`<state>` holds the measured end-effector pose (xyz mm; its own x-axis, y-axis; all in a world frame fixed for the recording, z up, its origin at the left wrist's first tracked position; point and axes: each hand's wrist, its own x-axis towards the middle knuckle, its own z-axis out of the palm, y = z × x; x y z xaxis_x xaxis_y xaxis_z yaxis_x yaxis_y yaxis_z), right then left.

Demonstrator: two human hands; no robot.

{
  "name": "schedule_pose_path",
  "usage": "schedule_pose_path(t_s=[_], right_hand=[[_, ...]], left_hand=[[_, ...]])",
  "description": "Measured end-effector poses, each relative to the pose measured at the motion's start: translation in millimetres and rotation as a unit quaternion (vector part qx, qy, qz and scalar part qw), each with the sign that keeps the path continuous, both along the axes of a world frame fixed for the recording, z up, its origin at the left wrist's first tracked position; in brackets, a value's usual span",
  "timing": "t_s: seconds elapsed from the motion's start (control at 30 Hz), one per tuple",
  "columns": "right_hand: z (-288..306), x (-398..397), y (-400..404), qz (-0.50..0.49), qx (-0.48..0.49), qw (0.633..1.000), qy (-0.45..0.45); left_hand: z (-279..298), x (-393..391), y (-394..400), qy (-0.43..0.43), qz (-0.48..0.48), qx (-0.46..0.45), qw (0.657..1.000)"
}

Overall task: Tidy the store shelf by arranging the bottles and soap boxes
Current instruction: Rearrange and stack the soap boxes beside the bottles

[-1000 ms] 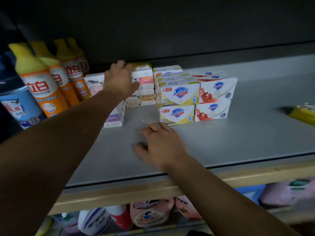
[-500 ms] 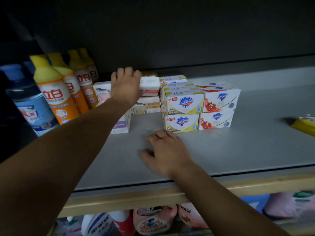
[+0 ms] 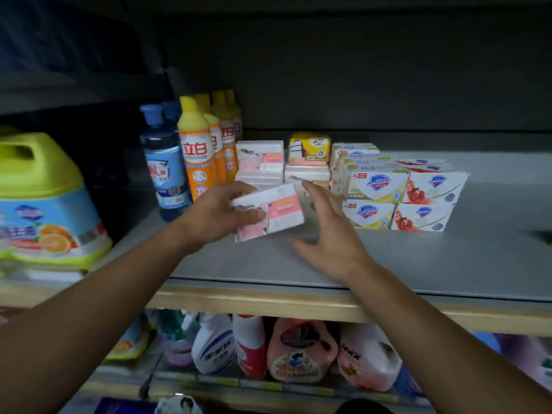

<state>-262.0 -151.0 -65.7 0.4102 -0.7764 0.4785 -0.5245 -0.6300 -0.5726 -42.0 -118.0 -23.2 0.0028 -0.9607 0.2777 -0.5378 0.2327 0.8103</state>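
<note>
My left hand [image 3: 218, 218] grips a pink-and-white soap box [image 3: 273, 212] above the grey shelf [image 3: 418, 258], my right hand [image 3: 331, 231] open-fingered at its three o'clock, stacked soap boxes [image 3: 400, 194] beyond.

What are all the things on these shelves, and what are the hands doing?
Orange bottles: four, yellow caps, one row running back, left of the soap boxes.
Blue bottles: two, blue caps, left of the orange bottles.
Tub: one, lime-green lid, blue label with oranges, far left.
Pink boxes: white and pink, stacked behind the hands; count unclear.
Yellow box: one, atop the middle stack.
Shield boxes: white with yellow or red, two layers in rows, right of centre.
Shelf: grey, wooden front edge.
Lower bottles: several, white, red, pink, shelf below.
Left hand: holds a pink box above the shelf.
Right hand: open, beside that box.
</note>
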Motion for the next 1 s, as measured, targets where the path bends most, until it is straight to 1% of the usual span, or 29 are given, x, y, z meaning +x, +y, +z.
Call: schedule_pose_path(t_s=[0.03,0.1,0.17,0.23,0.27,0.33,0.4,0.47,0.57,0.63,0.73,0.87,0.93,1.0], right_hand=[[1,6,3,0.036,-0.003,0.999,-0.001],[1,18,6,0.085,0.001,0.996,-0.022],[0,27,10,0.114,0.052,0.989,-0.079],[-4,32,13,0.146,0.117,0.973,-0.135],[-6,33,13,0.150,0.133,0.968,-0.153],[-12,35,13,0.136,0.145,0.964,-0.174],[-14,36,13,0.104,0.149,0.965,-0.190],[-17,34,10,0.065,0.162,0.962,-0.211],[-18,33,9,0.008,0.201,0.947,-0.252],[-18,35,8,-0.022,0.213,0.945,-0.249],[-16,40,5,-0.048,0.224,0.942,-0.244],[-14,42,3,-0.059,0.236,0.940,-0.240],[-15,41,4,-0.046,0.236,0.938,-0.251],[-17,38,5,-0.004,0.243,0.926,-0.290]], left_hand=[[-6,4,7,0.056,-0.020,0.036,0.998],[-15,10,17,0.156,-0.047,0.101,0.982],[-23,14,22,0.231,-0.062,0.132,0.962],[-32,16,24,0.291,-0.073,0.148,0.942],[-36,17,23,0.312,-0.075,0.154,0.934],[-44,17,22,0.341,-0.075,0.146,0.926],[-48,19,20,0.370,-0.075,0.118,0.919],[-50,21,22,0.383,-0.073,0.094,0.916],[-51,22,27,0.384,-0.070,0.070,0.918],[-50,19,29,0.354,-0.065,0.052,0.931],[-48,12,32,0.312,-0.033,0.049,0.948],[-46,11,32,0.279,0.002,0.052,0.959],[-47,11,30,0.289,-0.005,0.048,0.956],[-48,14,30,0.320,-0.026,0.046,0.946]])
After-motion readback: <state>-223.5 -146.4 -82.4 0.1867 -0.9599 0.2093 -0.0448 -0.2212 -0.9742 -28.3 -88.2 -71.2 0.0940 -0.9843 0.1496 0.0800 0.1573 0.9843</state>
